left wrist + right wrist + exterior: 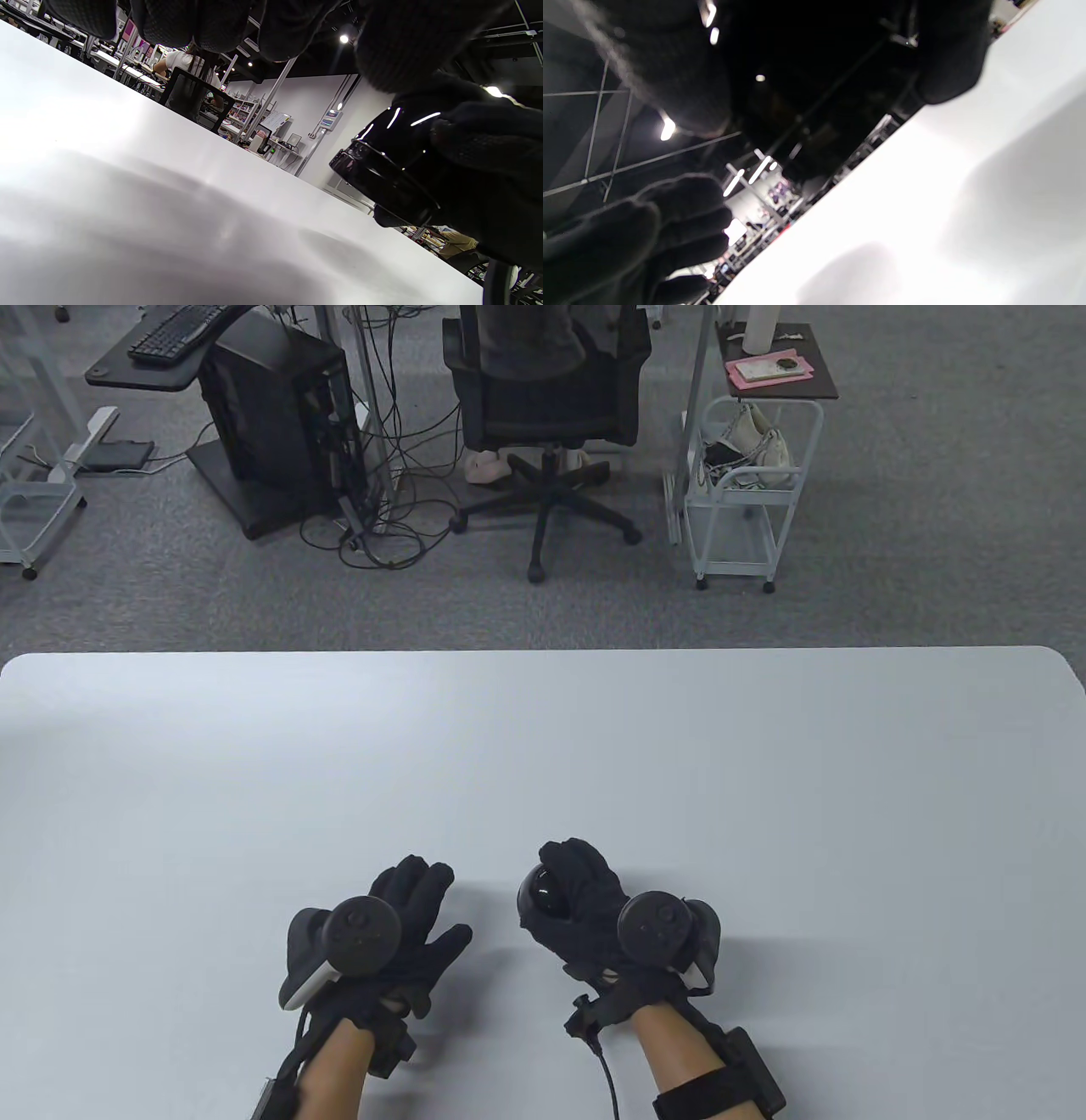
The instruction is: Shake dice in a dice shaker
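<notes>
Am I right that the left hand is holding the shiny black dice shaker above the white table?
Not quite: the right hand holds the dice shaker, as the table view shows. The left hand holds nothing. The rest is right: it is above the white table.

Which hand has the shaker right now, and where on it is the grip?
The right hand grips the glossy black dice shaker around its domed body, clear of the table. The left hand holds nothing.

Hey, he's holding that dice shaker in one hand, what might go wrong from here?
The glossy black shaker is gripped by the right hand alone, above the table; its slick surface might slip from the glove. The left hand is open and off it, so if its base loosens, dice could spill.
</notes>
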`<state>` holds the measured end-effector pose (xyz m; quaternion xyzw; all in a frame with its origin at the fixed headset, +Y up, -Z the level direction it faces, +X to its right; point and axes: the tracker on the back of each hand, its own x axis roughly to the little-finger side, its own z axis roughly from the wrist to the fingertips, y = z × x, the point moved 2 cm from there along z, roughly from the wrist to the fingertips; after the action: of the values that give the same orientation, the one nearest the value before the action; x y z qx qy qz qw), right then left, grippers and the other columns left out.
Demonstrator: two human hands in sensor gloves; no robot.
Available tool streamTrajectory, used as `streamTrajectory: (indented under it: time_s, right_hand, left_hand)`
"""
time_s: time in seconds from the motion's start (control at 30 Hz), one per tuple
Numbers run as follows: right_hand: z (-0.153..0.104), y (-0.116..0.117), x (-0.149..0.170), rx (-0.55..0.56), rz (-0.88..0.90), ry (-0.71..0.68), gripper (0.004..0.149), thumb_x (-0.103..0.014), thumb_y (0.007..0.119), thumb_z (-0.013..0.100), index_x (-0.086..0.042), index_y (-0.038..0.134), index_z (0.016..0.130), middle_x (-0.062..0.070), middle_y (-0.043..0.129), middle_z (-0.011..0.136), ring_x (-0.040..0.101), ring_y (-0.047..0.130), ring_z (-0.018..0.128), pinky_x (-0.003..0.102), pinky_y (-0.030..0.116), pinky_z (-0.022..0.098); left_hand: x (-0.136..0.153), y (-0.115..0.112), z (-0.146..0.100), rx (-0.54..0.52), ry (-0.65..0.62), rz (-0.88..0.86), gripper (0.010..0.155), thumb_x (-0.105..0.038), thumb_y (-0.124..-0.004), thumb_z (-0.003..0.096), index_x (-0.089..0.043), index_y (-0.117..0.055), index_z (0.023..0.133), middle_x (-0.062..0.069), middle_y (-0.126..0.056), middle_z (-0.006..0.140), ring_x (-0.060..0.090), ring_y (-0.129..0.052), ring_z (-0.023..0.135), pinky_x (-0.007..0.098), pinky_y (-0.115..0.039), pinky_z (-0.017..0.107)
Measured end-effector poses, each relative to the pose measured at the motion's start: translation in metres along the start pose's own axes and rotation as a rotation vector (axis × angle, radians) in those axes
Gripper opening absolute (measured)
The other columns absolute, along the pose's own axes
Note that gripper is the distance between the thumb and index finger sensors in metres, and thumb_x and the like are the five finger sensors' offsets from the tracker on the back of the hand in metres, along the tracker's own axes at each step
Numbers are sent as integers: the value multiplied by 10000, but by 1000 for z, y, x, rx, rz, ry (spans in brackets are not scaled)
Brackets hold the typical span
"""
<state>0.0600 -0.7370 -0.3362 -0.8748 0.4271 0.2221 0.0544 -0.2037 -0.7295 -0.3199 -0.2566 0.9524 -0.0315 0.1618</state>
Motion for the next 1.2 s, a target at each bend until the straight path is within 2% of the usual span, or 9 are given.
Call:
streamTrajectory:
  time_s: [0.1,0.63,0.97,1.1,1.2]
  right_hand:
    - [-1,6,0,-36,-25,6,731,-468,896,520,-289,496,1105,243,477,1104,549,617,971,660,787,584]
    - [-1,14,2,-81,-70,35,735,-454,892,525,-280,482,1110,254,460,1107,558,601,975,669,764,599]
    - [3,31,7,-220,-179,85,744,-433,881,535,-273,449,1119,269,418,1115,564,572,988,679,721,627]
    - [5,34,7,-236,-180,89,753,-431,878,538,-269,432,1123,273,406,1117,560,562,998,680,699,638]
    - [5,40,10,-307,-247,107,771,-439,862,545,-263,392,1130,282,394,1117,559,559,1001,674,670,658]
  left_hand:
    - [-1,-1,0,6,-2,3,750,-607,-704,531,-249,-432,1131,234,-398,1172,540,-437,1051,723,-489,671]
    - [0,0,0,0,-4,-3,749,-606,-705,531,-249,-433,1131,235,-398,1172,542,-436,1050,724,-488,670]
    - [0,-1,0,7,-1,2,751,-607,-705,530,-248,-433,1131,234,-397,1172,540,-438,1050,724,-489,670]
    - [0,0,0,5,0,2,751,-606,-705,531,-247,-433,1131,236,-398,1172,542,-437,1049,724,-489,669]
    - [0,0,0,5,0,2,750,-606,-705,531,-247,-433,1131,235,-399,1172,542,-437,1049,722,-490,671]
